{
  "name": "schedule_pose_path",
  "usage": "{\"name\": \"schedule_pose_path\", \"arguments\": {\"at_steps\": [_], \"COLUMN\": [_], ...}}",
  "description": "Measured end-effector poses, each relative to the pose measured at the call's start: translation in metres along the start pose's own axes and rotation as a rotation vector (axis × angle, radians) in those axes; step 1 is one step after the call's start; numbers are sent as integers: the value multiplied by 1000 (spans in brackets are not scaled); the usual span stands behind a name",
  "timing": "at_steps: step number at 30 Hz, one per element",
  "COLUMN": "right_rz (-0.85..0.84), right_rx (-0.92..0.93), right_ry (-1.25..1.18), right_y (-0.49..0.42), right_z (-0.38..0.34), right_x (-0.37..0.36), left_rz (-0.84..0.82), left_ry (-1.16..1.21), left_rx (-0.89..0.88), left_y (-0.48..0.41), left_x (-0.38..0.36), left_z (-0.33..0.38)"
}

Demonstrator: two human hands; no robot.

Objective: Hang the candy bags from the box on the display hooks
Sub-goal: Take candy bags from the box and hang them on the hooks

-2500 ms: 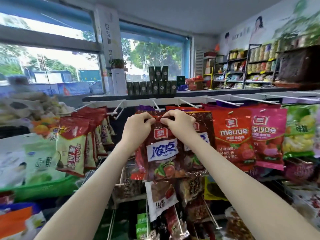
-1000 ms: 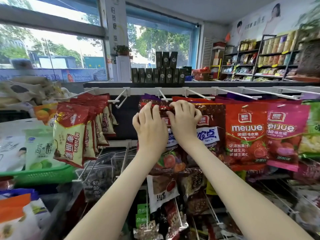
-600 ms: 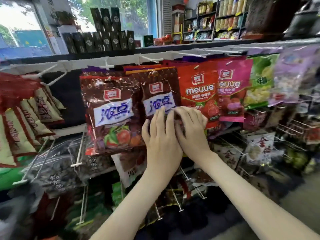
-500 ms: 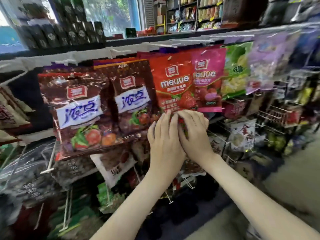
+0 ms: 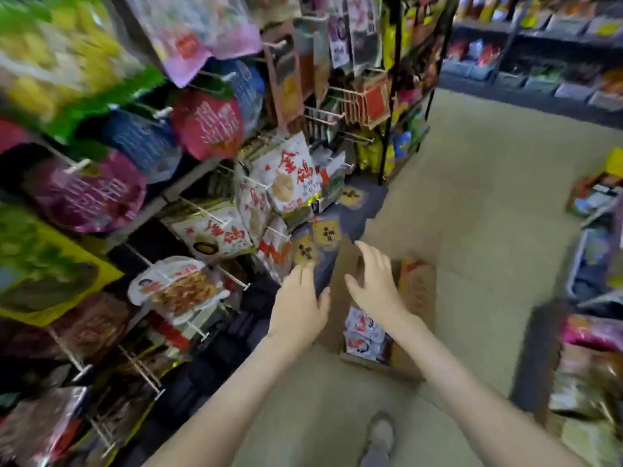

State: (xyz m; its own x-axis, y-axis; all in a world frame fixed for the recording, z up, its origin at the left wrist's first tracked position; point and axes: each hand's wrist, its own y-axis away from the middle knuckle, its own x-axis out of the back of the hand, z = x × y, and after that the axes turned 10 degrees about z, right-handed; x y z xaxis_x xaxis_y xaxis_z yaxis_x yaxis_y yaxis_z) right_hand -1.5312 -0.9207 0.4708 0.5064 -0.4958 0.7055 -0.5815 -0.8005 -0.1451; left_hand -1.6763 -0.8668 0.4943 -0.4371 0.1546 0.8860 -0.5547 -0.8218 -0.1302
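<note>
A brown cardboard box point(image 5: 417, 291) stands open on the floor beside the display rack. White and blue candy bags point(image 5: 363, 338) lie inside it. My left hand point(image 5: 300, 299) hangs above the box's left flap, fingers straight and apart, holding nothing. My right hand point(image 5: 377, 281) hovers over the box opening with fingers spread, also empty. The white display hooks point(image 5: 232, 276) stick out of the rack at the left, loaded with hanging snack bags. The view is blurred by motion.
The rack point(image 5: 392, 96) with many hanging bags fills the left side. Beige floor point(image 5: 488, 203) stretches ahead. Goods lie stacked at the right point(image 5: 593, 332) and shelves stand at the back right. My shoe point(image 5: 379, 436) shows at the bottom.
My hands have let go of the brown candy bag hung on the top hook and come down. The view swung right and down from the top row to the box on the floor.
</note>
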Motion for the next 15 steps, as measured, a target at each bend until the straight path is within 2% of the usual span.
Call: {"name": "schedule_pose_path", "arguments": {"at_steps": [4, 6, 8, 11, 15], "right_rz": [-83, -111, -155, -215, -370], "right_rx": [-247, -346, -431, -532, -707], "right_ry": [87, 136, 177, 187, 81], "right_y": [1, 11, 21, 40, 52], "right_z": [109, 168, 231, 323, 432], "right_x": [-28, -61, -104, -180, -288], "left_rz": [-205, -255, -302, -463, -570], "left_ry": [22, 42, 61, 18, 12], "left_rx": [40, 83, 143, 168, 197], "left_y": [-20, -23, -26, -25, -21], "left_x": [-108, -173, -246, -362, -503], "left_z": [1, -13, -34, -75, -129]}}
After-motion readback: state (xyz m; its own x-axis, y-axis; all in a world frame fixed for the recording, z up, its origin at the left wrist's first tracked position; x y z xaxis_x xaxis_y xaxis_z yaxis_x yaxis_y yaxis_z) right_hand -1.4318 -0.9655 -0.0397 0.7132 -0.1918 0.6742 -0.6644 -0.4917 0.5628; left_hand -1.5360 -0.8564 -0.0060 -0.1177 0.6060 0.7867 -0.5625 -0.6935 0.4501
